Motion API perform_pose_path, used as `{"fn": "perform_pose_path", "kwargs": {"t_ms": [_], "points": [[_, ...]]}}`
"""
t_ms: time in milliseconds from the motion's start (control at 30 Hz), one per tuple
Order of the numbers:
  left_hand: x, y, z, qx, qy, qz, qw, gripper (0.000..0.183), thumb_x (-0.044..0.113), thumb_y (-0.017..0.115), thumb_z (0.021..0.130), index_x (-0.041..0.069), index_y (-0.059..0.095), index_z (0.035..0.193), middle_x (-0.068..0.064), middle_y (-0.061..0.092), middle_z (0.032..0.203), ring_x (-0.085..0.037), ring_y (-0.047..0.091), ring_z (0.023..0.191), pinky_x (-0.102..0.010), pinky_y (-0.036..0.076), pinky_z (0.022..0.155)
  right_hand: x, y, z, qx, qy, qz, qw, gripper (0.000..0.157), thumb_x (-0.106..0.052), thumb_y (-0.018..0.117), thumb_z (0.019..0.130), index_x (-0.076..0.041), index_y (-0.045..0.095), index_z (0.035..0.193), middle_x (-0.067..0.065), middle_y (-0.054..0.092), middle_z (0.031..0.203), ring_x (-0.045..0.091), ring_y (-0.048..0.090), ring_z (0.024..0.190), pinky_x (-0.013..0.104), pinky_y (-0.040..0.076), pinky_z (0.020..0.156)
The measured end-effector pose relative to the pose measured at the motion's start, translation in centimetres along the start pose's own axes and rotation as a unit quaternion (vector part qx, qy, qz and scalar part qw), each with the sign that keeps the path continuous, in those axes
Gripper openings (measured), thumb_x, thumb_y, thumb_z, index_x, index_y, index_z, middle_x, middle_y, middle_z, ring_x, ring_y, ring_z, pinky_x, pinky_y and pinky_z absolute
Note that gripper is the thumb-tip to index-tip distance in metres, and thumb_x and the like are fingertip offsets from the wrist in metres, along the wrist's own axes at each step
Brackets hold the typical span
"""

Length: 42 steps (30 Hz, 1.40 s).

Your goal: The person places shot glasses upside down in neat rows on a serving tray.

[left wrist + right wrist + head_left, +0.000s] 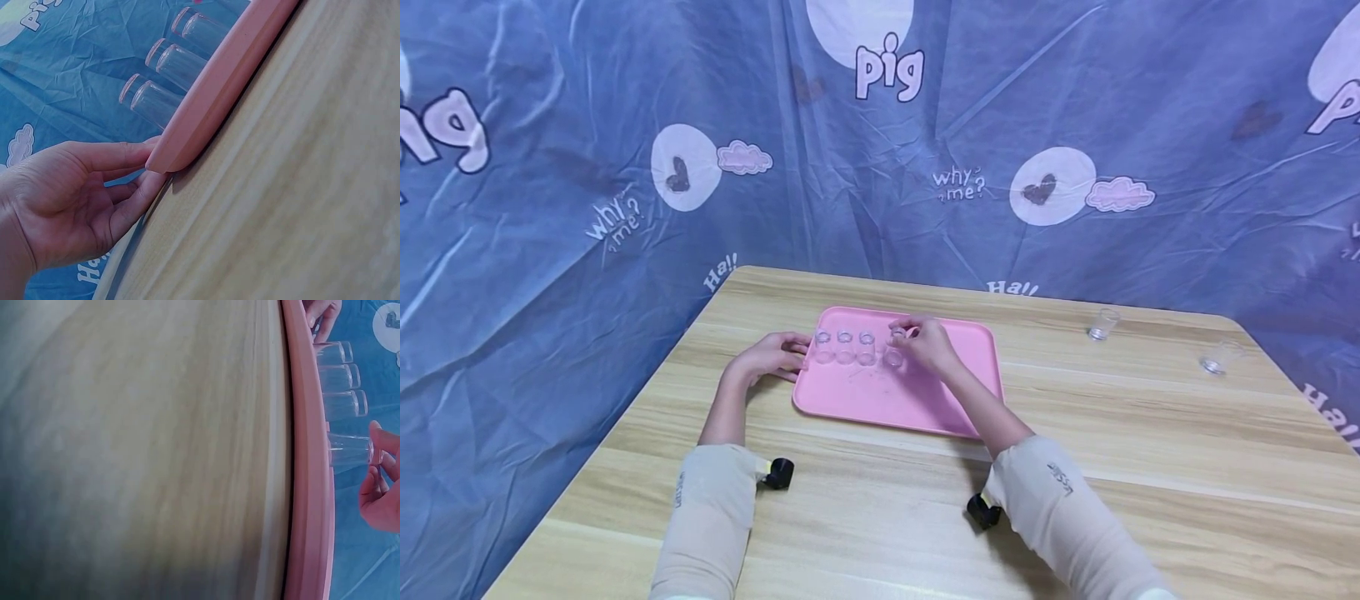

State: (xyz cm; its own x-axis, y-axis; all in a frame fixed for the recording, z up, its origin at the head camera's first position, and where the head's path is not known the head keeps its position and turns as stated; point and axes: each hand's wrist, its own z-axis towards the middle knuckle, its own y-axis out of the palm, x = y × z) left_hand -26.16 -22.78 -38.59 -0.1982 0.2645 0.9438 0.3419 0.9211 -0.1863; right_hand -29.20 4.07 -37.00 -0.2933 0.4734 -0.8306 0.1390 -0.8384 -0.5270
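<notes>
A pink tray (pixel 880 396) lies on the table. Three clear glasses (pixel 846 347) stand upside down in a row on its left part, their thick bases upward. My right hand (pixel 929 343) pinches a fourth glass (pixel 350 450) near its base, between thumb and fingers. That glass is upside down at the row's right, a small gap from the third, its mouth at the tray's surface. At the tray's left edge, my left hand (pixel 81 187) grips the rim (pixel 181 140) between thumb and fingers, beside the first glass (pixel 153 103).
Two more clear glasses stand at the table's far right, one upright glass (pixel 1103 323) nearer the tray and another glass (pixel 1222 357) farther right. The wooden table (pixel 865 517) ends at a blue printed curtain (pixel 880 167) behind and to the left.
</notes>
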Motion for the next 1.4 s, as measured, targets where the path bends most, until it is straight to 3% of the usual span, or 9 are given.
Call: {"fn": "perform_pose_path", "kwargs": {"t_ms": [767,1000,1400], "points": [[0.2,0.0,0.0,-0.002,0.003,0.001,1.0,0.051,-0.006,0.05,0.074,-0.005,0.03,0.121,-0.022,0.037,0.111,-0.021,0.053,0.078,-0.034,0.048,0.068,0.0,1.0,0.4,-0.034,-0.01,-0.011,0.999,0.022,-0.003,0.062,0.067,-0.009,0.062,0.088,0.001,0.056,0.073,0.014,0.046,0.064,0.023,0.041,0.05],[1.0,0.2,-0.6,-0.008,-0.004,-0.005,0.9999,0.052,-0.008,0.048,0.075,-0.006,0.028,0.122,-0.024,0.035,0.114,-0.026,0.051,0.082,-0.036,0.047,0.07,-0.1,1.1,0.4,-0.034,-0.01,-0.021,0.999,0.023,-0.005,0.063,0.067,-0.01,0.062,0.089,0.001,0.055,0.078,0.014,0.046,0.067,0.024,0.041,0.053],[0.1,0.1,-0.1,-0.001,0.001,-0.001,1.0,0.051,-0.008,0.049,0.074,-0.005,0.03,0.121,-0.022,0.037,0.111,-0.021,0.052,0.078,-0.034,0.048,0.068,-0.1,1.4,0.2,-0.03,-0.009,-0.032,0.999,0.022,-0.007,0.064,0.066,-0.013,0.062,0.088,0.001,0.051,0.076,0.014,0.045,0.063,0.024,0.04,0.049]]}}
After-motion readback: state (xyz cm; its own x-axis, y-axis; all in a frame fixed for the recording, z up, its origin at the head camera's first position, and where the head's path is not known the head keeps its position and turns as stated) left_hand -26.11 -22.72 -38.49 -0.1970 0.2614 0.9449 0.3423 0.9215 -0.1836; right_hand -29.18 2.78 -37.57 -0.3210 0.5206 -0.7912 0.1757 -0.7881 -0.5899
